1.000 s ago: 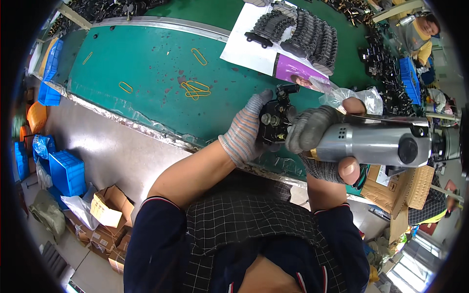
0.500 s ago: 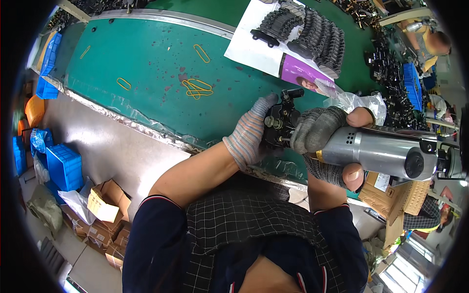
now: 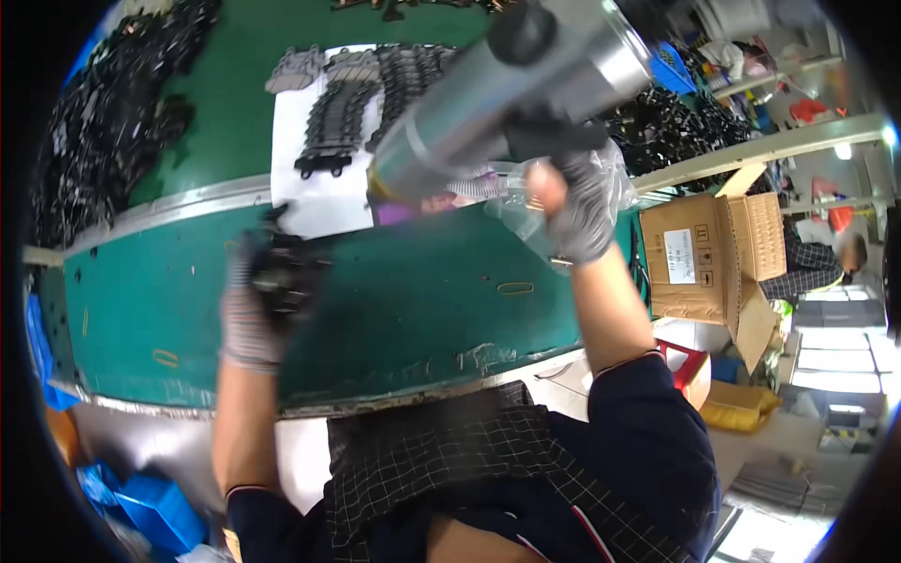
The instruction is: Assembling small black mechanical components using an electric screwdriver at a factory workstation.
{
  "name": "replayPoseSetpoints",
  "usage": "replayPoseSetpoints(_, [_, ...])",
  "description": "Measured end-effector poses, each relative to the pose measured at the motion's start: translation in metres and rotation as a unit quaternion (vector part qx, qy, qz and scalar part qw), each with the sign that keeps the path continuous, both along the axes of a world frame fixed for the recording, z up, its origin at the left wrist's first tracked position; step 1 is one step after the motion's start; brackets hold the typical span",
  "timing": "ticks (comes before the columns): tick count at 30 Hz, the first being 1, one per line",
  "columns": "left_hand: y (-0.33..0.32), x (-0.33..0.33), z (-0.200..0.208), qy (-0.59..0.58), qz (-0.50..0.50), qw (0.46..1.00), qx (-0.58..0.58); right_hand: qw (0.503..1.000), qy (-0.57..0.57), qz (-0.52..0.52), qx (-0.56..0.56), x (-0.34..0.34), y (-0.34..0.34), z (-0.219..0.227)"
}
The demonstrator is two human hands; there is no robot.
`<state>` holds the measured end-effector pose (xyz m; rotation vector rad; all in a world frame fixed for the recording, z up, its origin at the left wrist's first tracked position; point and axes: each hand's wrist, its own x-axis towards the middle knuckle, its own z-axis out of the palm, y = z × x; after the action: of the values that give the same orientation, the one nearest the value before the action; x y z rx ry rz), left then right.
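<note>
A dark assembly of black metal parts (image 3: 289, 277) is gripped in my left hand (image 3: 251, 324), which wears a striped knit glove. It is held above the left part of the green work surface and is blurred. A silver cylindrical power tool (image 3: 479, 103) looms large and tilted in the upper middle, its narrow end pointing down left. My right hand (image 3: 582, 211), in a grey glove with bare fingertips, is just below and right of the tool. Blur and overlap hide whether its fingers still touch the tool.
Rows of black parts (image 3: 343, 117) rest on a white sheet (image 3: 296, 206) across the bench. Heaps of black parts (image 3: 113, 122) lie at far left and right. Yellow loops (image 3: 514, 288) are scattered on the green surface. A clear plastic bag (image 3: 526, 211) and cardboard box (image 3: 690, 258) are at right.
My hands have moved apart: the left went left with the black assembly, the right away to the right. The power tool has left the assembly and risen, now tilted. My view has turned right.
</note>
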<state>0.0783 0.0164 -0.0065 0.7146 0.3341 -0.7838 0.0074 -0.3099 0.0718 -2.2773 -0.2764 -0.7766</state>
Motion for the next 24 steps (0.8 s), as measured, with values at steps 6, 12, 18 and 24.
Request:
replayPoseSetpoints(6, [0.163, 0.214, -0.047, -0.147, 0.190, 0.961, 0.139, 0.906, 0.109, -0.324, -0.250, -0.042, -0.205, -0.066])
replayPoseSetpoints(12, [0.190, 0.260, -0.051, -0.423, 0.219, 0.738, 0.478, 0.893, 0.256, -0.310, -0.203, -0.063, -0.242, -0.095])
replayPoseSetpoints(18, [0.016, 0.113, -0.009, -0.756, 0.154, 0.300, 0.561, 0.888, 0.112, -0.357, -0.266, -0.089, -0.170, -0.014])
replayPoseSetpoints(24, [-0.158, -0.107, -0.017, -0.846, -0.256, 0.374, 0.282, 0.845, 0.093, -0.285, -0.442, -0.080, -0.108, 0.058])
